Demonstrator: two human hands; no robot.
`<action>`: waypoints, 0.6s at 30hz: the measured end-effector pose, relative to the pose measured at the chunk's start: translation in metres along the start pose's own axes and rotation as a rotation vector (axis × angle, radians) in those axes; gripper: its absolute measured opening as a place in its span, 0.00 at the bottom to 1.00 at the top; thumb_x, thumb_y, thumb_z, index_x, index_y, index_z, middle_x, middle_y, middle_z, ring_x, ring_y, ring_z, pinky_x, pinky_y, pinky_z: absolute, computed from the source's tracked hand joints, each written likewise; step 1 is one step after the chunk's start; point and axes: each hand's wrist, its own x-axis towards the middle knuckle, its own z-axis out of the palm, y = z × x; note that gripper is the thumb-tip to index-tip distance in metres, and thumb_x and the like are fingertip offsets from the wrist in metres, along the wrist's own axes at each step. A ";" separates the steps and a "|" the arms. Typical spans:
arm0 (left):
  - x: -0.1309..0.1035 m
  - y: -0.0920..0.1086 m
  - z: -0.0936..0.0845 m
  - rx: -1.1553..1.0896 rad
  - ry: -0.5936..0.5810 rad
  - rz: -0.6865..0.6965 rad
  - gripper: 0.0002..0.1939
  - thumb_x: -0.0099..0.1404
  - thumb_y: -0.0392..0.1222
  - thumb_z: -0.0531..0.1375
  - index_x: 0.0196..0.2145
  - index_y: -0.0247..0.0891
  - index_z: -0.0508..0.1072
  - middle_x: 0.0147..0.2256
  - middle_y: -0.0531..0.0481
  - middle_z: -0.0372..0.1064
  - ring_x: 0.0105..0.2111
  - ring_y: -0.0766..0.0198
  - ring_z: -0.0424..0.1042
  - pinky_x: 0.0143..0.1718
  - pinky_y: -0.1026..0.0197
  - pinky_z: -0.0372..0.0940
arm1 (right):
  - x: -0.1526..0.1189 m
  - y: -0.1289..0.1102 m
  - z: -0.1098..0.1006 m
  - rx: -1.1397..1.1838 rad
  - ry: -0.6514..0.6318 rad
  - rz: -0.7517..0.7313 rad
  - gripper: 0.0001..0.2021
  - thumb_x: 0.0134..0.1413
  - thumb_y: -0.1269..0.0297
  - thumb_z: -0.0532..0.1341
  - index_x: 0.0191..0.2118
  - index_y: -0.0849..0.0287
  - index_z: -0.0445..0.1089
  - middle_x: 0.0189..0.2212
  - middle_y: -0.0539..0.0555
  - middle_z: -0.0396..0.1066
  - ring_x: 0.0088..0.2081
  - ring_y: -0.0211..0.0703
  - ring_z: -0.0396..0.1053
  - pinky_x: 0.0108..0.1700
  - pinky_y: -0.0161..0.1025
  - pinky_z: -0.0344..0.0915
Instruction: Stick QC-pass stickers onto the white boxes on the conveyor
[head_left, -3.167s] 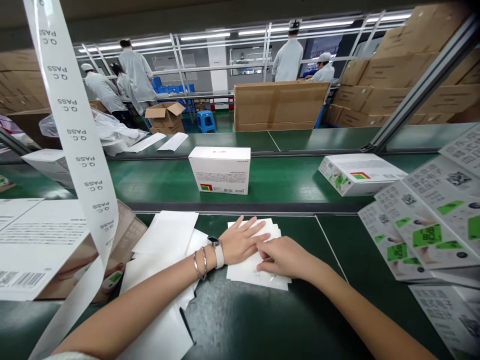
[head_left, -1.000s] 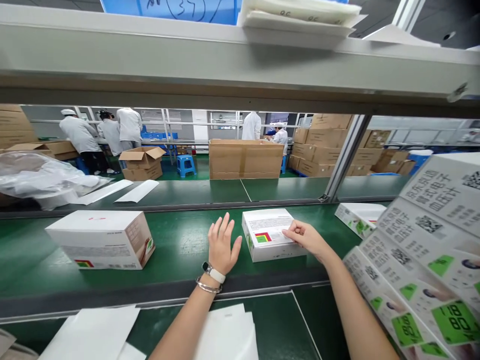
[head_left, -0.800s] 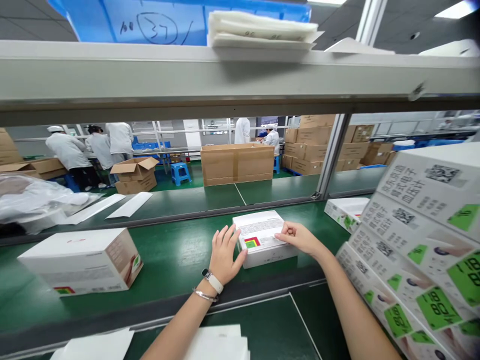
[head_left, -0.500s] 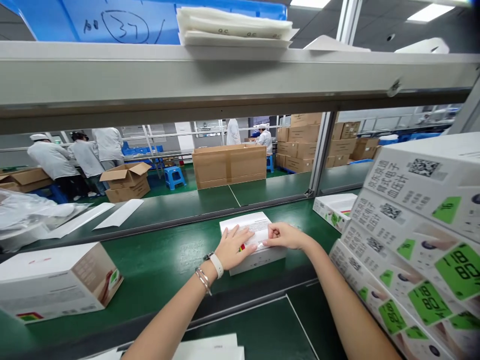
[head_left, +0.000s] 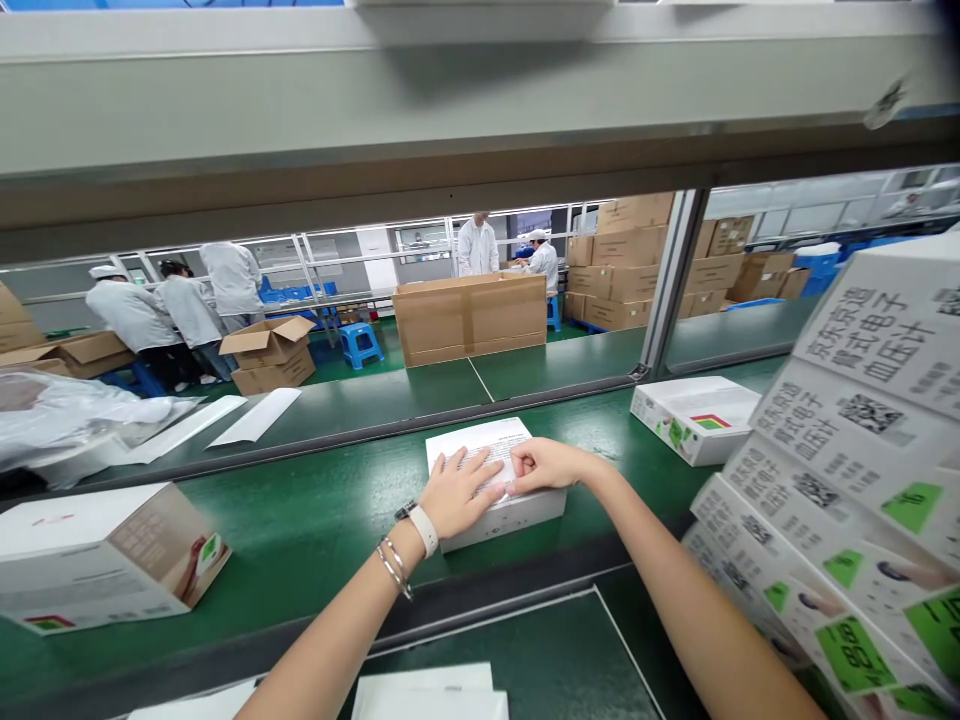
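Observation:
A white printed carton (head_left: 517, 515) sits on the green belt in front of me, one end turned toward me. Spread fingers of my left hand (head_left: 461, 490) lie flat across its top, covering part of the small print. My right hand (head_left: 551, 465) is closed in a pinch at the top's near right edge, its fingertips close to my left thumb. Whatever those fingers grip, if anything, is too small to make out. To the left stands a larger white carton (head_left: 60, 560) with a picture on its end.
Stacked blood pressure monitor boxes (head_left: 847, 470) rise close on my right. Another white box (head_left: 694, 410) lies behind them on the belt. A metal shelf beam (head_left: 375, 110) crosses overhead. White sheets (head_left: 255, 417) and plastic wrap (head_left: 67, 420) lie at far left.
The view has tipped down and shifted slightly, so the shelf beam sits higher. My right pinch has moved slightly along the carton's edge toward my left thumb; the left hand stays flat on top.

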 end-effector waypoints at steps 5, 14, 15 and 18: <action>-0.011 -0.009 -0.004 0.007 0.007 0.004 0.23 0.63 0.59 0.38 0.54 0.58 0.52 0.58 0.57 0.43 0.56 0.47 0.43 0.51 0.38 0.39 | 0.014 -0.010 0.011 -0.039 -0.049 -0.035 0.15 0.35 0.54 0.63 0.20 0.59 0.60 0.18 0.45 0.59 0.21 0.32 0.55 0.21 0.30 0.49; -0.019 -0.026 -0.004 -0.038 0.017 -0.063 0.27 0.59 0.62 0.44 0.54 0.56 0.54 0.57 0.54 0.47 0.55 0.44 0.45 0.50 0.36 0.39 | 0.015 -0.004 0.001 -0.334 0.472 0.098 0.13 0.42 0.54 0.59 0.21 0.56 0.58 0.20 0.48 0.66 0.22 0.37 0.59 0.23 0.33 0.47; -0.018 -0.025 -0.003 -0.029 0.037 -0.103 0.28 0.58 0.63 0.45 0.54 0.55 0.55 0.57 0.53 0.48 0.54 0.42 0.46 0.49 0.34 0.39 | 0.015 -0.003 0.002 -0.302 0.496 0.091 0.14 0.43 0.52 0.58 0.21 0.56 0.58 0.20 0.48 0.65 0.22 0.37 0.59 0.23 0.33 0.48; -0.017 -0.022 0.002 0.031 0.087 -0.161 0.29 0.56 0.65 0.46 0.53 0.55 0.56 0.57 0.50 0.48 0.53 0.36 0.46 0.45 0.30 0.39 | 0.019 -0.003 0.010 -0.206 0.491 0.021 0.14 0.44 0.51 0.56 0.22 0.56 0.58 0.20 0.47 0.64 0.21 0.36 0.59 0.23 0.33 0.48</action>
